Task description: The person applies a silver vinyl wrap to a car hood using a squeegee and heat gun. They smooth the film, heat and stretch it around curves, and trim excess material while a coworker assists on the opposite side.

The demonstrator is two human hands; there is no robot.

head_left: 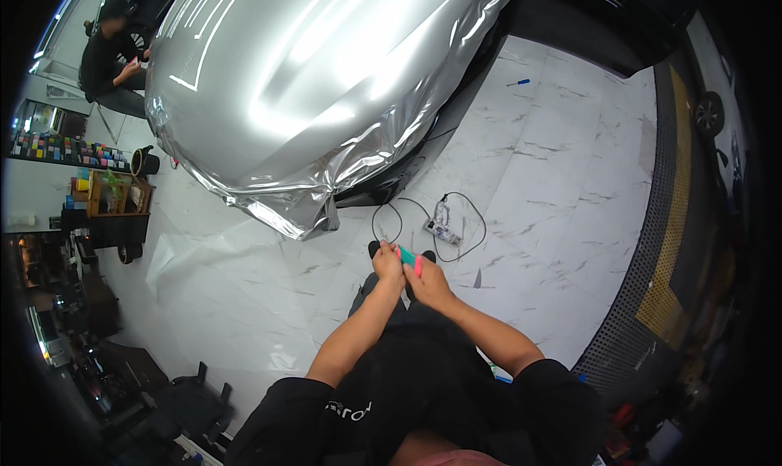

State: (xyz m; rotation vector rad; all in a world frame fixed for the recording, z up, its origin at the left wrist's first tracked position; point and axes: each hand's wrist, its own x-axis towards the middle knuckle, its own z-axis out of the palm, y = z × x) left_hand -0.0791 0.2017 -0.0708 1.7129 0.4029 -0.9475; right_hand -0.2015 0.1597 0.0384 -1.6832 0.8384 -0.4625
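Teal-and-pink tool pinched by right hand, left hand curled on it, forearms extended

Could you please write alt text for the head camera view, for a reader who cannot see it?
Seen from above, a person's left hand and right hand together hold a small teal and pink tool over a white marble floor. Ahead stands a car draped in shiny silver wrap film, with a power strip and black cable lying nearby. Another person crouches at the car's far side.
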